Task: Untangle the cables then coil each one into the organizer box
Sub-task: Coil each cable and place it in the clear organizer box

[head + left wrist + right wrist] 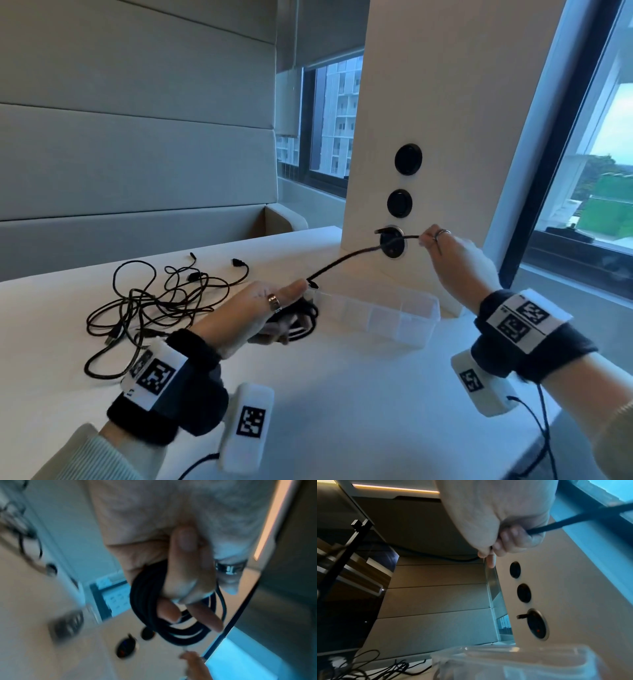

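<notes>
My left hand (270, 308) holds a coil of black cable (145, 608) wound round its fingers, just left of the clear organizer box (376, 313). The free length of that black cable (346, 262) runs up and to the right to my right hand (442, 246), which pinches it near its end, raised in front of the white pillar. In the right wrist view the cable (556, 526) passes through the curled fingers. A tangle of thin black cables (150, 301) lies on the white table (342, 394) to the left.
The white pillar (428, 137) carries two black round sockets (407, 159) and a metal-rimmed one (394, 245) just behind the stretched cable. Windows stand at the right and back. A padded bench back rises beyond the table's far edge.
</notes>
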Demonstrator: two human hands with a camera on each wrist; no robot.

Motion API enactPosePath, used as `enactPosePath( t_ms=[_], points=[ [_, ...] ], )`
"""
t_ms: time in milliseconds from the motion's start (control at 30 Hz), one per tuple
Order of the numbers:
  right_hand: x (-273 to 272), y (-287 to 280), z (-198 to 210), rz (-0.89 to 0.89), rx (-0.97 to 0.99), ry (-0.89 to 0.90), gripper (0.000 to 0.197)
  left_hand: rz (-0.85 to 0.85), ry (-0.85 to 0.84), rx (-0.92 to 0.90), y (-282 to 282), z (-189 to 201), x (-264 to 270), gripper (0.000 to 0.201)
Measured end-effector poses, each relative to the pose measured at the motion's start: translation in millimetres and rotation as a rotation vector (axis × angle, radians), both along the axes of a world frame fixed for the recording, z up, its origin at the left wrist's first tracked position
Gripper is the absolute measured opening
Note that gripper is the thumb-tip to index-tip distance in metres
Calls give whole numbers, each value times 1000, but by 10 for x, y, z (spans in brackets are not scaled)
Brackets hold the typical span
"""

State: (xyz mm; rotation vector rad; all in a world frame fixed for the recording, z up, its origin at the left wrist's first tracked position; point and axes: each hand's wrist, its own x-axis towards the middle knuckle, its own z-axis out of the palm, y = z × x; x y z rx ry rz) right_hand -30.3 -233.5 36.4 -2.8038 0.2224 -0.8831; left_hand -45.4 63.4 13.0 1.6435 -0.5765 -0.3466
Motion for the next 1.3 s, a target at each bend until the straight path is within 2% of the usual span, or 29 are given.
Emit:
enactPosePath(
  t_ms=[67, 133, 200, 300, 367, 433, 500, 567, 600, 667, 700, 767, 867, 967, 1067, 1133, 1200, 1300],
  points=[
    [61, 164, -65, 14, -70, 52, 17, -127, 50, -250, -39, 18, -47, 47],
    [96, 333, -160, 88, -188, 143, 19, -144, 55, -481, -67, 84, -81, 38],
    [84, 531, -301, 271, -342, 296, 26, -93, 44, -686, -81, 174, -108, 32],
    [-103, 868, -481, 602, -368, 476, 31, 64, -27, -844, -71, 222, -58, 27],
    [-281, 1043, -527, 707, -378, 497, 32, 210, -166, -784, -49, 174, 21, 19],
    [-433, 1121, -504, 808, -314, 438, 29, 340, -330, -631, -6, 79, 117, 17],
    [-522, 1150, -447, 925, -233, 312, 24, 407, -513, -376, 31, -37, 207, 17],
    [-572, 1143, -363, 1000, -187, 142, 19, 456, -643, -68, 44, -123, 253, 9],
    [-560, 1117, -317, 989, -149, 41, 18, 473, -667, 60, 50, -144, 253, 7],
    [-485, 1008, -195, 857, -7, -132, 20, 457, -648, 216, 57, -157, 232, 29],
    [-430, 943, -130, 784, 88, -179, 24, 411, -594, 228, 49, -128, 190, 37],
    [-320, 833, -54, 672, 194, -171, 27, 223, -442, 120, -2, -69, 102, 47],
    [-215, 880, -80, 549, 92, -89, 25, -104, -221, -114, -115, -48, -14, 57],
    [-223, 1000, -165, 510, -19, 74, 28, -252, -112, -354, -161, -43, -77, 49],
    [-308, 1127, -311, 586, -168, 390, 29, -218, -75, -566, -144, 1, -77, 55],
    [-423, 1220, -413, 676, -134, 558, 29, -120, -74, -634, -137, 12, -25, 47],
    [-515, 1277, -456, 731, -99, 678, 27, 40, -145, -591, -140, 7, 31, 30],
    [-595, 1272, -377, 784, -97, 672, 25, 262, -399, -330, -114, -50, 88, 21]
  ],
)
